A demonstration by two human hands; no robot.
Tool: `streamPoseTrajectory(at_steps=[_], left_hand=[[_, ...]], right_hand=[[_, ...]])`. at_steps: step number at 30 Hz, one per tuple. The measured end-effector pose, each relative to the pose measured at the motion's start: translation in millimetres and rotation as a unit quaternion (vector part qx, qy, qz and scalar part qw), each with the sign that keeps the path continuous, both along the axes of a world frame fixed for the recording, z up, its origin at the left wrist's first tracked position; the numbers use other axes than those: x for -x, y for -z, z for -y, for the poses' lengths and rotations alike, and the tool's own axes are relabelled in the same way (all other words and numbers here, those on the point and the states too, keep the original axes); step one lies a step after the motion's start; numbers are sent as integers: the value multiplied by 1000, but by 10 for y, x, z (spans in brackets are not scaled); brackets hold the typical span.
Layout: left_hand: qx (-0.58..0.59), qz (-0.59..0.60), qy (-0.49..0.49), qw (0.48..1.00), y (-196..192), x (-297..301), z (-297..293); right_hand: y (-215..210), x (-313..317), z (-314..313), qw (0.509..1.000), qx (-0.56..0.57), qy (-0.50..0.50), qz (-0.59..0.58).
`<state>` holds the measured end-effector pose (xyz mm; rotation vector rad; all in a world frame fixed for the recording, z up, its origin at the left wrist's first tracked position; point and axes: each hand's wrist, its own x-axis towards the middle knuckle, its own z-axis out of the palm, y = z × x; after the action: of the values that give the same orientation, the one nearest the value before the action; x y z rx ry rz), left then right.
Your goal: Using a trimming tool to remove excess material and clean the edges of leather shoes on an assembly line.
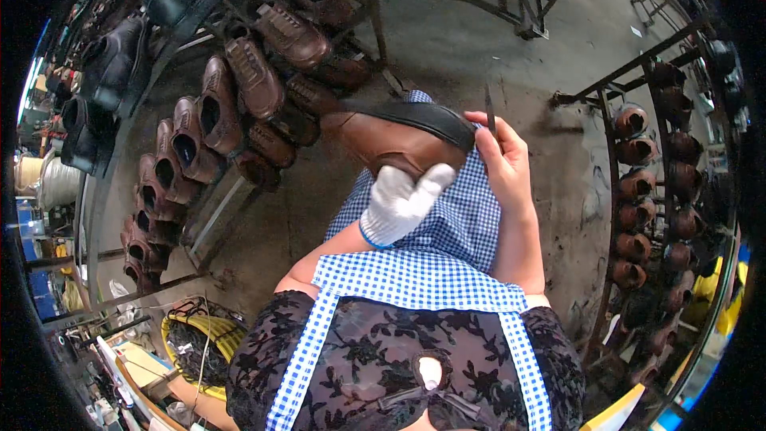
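Left hand: our left hand (401, 201), in a white knit glove, is clamped on the brown leather shoe with a black sole (396, 138), gripping its upper from below.
Right hand: our bare right hand (501, 161) pinches a thin dark metal blade (489, 112) upright at the shoe's heel end, fingers closed around it.
Shoe: held on its side over our lap, above the blue-and-white checked apron (447, 227).
Left rack: a metal rack of brown leather shoes (239, 96) stands to the left.
Right rack: a second rack of brown shoes (654, 183) stands to the right.

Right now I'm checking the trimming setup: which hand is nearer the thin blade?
Right. The bare right hand holds the thin blade upright at the brown shoe sole's edge; the gloved left hand grips the shoe's underside, away from the blade.
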<state>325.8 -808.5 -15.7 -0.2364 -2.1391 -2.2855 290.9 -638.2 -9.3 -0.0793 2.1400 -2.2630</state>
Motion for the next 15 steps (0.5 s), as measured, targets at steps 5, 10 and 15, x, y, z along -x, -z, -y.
streamPoseTrajectory(at_steps=[5,10,15], left_hand=[[256,-234,213,913,185,67,45],[345,-122,366,856,-87,49,181],[-5,-3,381,925,-523,22,685]], right_hand=[[80,-107,-379,977,34,-178,113],[476,-304,-286,957,120,-128,231],[1003,-469,-447,905,271,-113,307]])
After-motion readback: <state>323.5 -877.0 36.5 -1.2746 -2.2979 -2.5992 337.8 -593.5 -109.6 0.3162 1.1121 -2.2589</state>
